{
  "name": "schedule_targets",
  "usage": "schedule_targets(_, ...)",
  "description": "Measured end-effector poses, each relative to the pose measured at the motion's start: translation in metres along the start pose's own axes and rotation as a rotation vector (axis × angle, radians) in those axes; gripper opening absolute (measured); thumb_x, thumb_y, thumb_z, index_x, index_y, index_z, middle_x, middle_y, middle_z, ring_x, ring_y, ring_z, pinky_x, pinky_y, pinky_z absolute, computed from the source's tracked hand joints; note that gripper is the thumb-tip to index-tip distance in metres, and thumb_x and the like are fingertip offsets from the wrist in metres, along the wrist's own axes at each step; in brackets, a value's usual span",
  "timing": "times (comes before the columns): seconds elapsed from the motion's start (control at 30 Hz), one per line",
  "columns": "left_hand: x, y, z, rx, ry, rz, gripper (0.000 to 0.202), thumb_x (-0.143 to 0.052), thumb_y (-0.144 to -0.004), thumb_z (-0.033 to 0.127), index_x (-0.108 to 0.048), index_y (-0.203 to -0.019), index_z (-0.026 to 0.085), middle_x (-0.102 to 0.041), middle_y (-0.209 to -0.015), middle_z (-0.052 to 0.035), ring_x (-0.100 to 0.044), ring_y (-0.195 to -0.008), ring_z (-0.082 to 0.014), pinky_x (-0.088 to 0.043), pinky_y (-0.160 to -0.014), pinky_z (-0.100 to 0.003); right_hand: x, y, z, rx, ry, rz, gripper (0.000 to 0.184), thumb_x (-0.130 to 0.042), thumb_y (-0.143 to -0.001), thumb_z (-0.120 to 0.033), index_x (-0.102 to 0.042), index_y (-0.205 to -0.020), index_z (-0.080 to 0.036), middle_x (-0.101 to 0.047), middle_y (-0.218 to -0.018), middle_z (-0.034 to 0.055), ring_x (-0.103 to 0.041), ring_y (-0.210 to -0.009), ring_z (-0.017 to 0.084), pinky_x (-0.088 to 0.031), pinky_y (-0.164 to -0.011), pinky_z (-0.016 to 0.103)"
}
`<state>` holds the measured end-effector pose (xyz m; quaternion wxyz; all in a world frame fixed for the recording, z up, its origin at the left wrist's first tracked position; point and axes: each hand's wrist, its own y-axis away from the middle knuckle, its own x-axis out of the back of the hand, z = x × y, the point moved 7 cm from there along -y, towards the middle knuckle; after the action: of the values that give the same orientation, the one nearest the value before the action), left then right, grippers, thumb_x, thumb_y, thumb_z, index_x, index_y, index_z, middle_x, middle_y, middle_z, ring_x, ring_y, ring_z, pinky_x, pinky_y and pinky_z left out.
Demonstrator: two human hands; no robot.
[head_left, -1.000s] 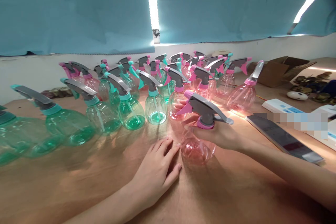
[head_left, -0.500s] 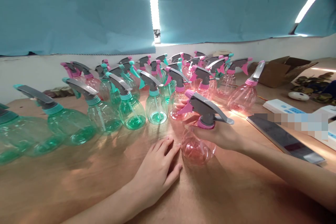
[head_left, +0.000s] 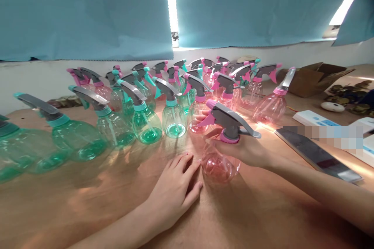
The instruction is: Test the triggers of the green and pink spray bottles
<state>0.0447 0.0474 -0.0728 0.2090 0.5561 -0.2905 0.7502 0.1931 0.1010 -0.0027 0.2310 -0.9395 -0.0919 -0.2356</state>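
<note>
A clear pink spray bottle [head_left: 219, 166] with a grey and pink trigger head stands upright before me. My right hand [head_left: 244, 149] is closed around its upper body, just below the pink collar; part of the fingers is behind the bottle. Flat on the wooden table [head_left: 117, 206] lies my left hand [head_left: 175, 184], fingers stretched out, close to the left side of that bottle and holding nothing. Just behind are another pink spray bottle [head_left: 195, 111] and a green spray bottle [head_left: 174, 122].
Several green spray bottles [head_left: 78, 144] line the left, with more pink and green ones massed behind. To the right lie a smartphone [head_left: 315, 155], a white power strip [head_left: 315, 118], a white computer mouse [head_left: 332, 106] and an open cardboard box [head_left: 309, 79]. Blue curtains [head_left: 87, 11] hang at the back.
Both hands and the pink spray bottle stay where they were. At the upper right, the gap at the blue curtain's edge has shifted and looks wider.
</note>
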Motion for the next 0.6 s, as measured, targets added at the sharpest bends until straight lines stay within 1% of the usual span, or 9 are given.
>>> schedule_targets(0.13,0.0004,-0.0001,0.0007,0.004,0.006,0.003,0.039,-0.049,-0.094,0.028,-0.055,-0.13,0.014,-0.054,-0.134,-0.0179,-0.049,-0.125,-0.0352,-0.045,-0.1,-0.056,0.0005,0.0,0.002,-0.067,-0.022,-0.001,0.008,-0.061,-0.073,-0.029,-0.06,-0.067,-0.024,-0.062,-0.064,0.0008,-0.066,-0.073,0.024,-0.056,-0.059,0.034)
schedule_targets(0.27,0.0013,0.0005,0.0007,0.007,0.008,0.005,0.039,-0.05,-0.093,0.028,-0.053,-0.131,0.015,-0.054,-0.134,-0.0172,-0.049,-0.125,-0.0345,-0.045,-0.101,-0.056,-0.0004,0.0007,0.0013,-0.087,-0.059,-0.022,0.004,-0.063,-0.072,-0.028,-0.062,-0.07,-0.025,-0.065,-0.069,0.0008,-0.066,-0.08,0.026,-0.058,-0.067,0.037)
schedule_targets(0.37,0.0017,0.0007,0.0002,0.009,0.009,0.007,0.038,-0.051,-0.093,0.027,-0.054,-0.13,0.016,-0.054,-0.133,-0.0164,-0.049,-0.124,-0.0339,-0.045,-0.101,-0.055,-0.0023,0.0011,0.0017,-0.104,-0.062,-0.077,0.003,-0.061,-0.072,-0.027,-0.061,-0.07,-0.025,-0.067,-0.072,-0.0002,-0.066,-0.082,0.026,-0.057,-0.071,0.038)
schedule_targets(0.5,0.0006,0.0014,-0.0003,0.01,0.015,-0.007,0.039,-0.051,-0.094,0.027,-0.054,-0.13,0.014,-0.053,-0.134,-0.0168,-0.047,-0.126,-0.0338,-0.044,-0.102,-0.054,-0.0018,0.0006,0.0017,-0.14,-0.046,-0.127,0.003,-0.056,-0.068,-0.023,-0.056,-0.066,-0.025,-0.066,-0.069,-0.0008,-0.066,-0.082,0.027,-0.056,-0.067,0.035)
schedule_targets(0.6,0.0001,0.0017,-0.0004,0.011,0.013,-0.014,0.039,-0.05,-0.094,0.028,-0.053,-0.131,0.015,-0.052,-0.135,-0.0162,-0.047,-0.126,-0.0332,-0.043,-0.103,-0.054,0.0004,-0.0003,-0.0006,-0.153,-0.039,-0.12,0.005,-0.056,-0.066,-0.024,-0.059,-0.07,-0.025,-0.068,-0.073,-0.0005,-0.066,-0.077,0.025,-0.056,-0.065,0.034)
